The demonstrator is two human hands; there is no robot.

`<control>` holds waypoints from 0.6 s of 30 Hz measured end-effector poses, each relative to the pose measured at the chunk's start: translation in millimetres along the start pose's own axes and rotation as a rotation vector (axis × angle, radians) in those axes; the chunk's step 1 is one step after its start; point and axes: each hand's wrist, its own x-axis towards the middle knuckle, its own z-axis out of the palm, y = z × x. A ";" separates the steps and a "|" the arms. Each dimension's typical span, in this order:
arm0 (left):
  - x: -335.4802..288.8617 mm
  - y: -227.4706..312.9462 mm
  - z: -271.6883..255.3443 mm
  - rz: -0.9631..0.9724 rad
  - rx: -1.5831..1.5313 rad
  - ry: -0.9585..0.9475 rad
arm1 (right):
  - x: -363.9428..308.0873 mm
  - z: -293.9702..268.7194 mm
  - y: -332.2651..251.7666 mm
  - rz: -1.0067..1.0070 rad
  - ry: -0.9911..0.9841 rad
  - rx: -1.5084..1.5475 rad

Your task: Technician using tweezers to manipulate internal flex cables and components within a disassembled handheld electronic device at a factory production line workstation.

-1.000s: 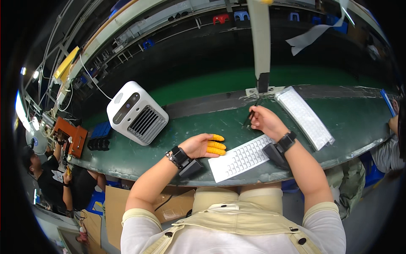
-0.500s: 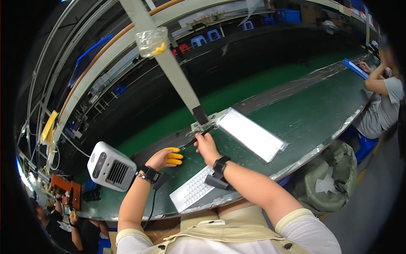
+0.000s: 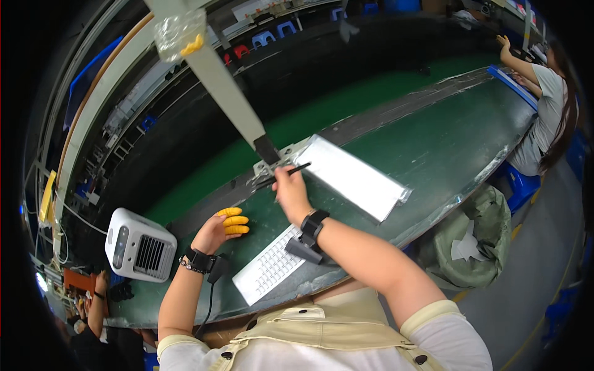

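Observation:
My right hand (image 3: 291,193) is closed round a thin black pen-like tool (image 3: 301,167), held above the far side of the green bench near the foot of a metal post. To its left, my left hand (image 3: 218,229) hovers over the bench with yellow covers on several fingertips. Those fingers are stretched out and hold nothing. Between my forearms lies a white sheet (image 3: 257,280) with rows of small outlined shapes. Beyond my right wrist, a stack of white sheets in clear plastic (image 3: 352,179) rests on the bench. Black straps circle both wrists.
A white fan unit (image 3: 139,245) stands left of my left hand. The metal post (image 3: 229,99) carries a clear bag with yellow pieces (image 3: 180,36). A bin lined with a green bag (image 3: 467,247) is at the right. Co-workers sit at both ends of the bench (image 3: 427,142).
My right hand has shifted up toward the post's foot, and the black tool now lies flatter. My left hand stays open. At the right, the co-worker has raised an arm. The whole view has shifted.

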 end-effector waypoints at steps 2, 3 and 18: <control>-27.4 0.0 10.1 0.076 -0.095 -0.218 | 3.1 -3.9 -4.6 0.055 -0.011 0.089; -41.7 -3.8 13.3 0.045 -0.137 -0.328 | 4.6 -6.4 -6.0 0.053 -0.039 0.111; -63.6 -49.6 -44.7 -0.034 -0.424 -0.121 | 10.2 -11.3 -12.6 0.081 -0.269 -0.087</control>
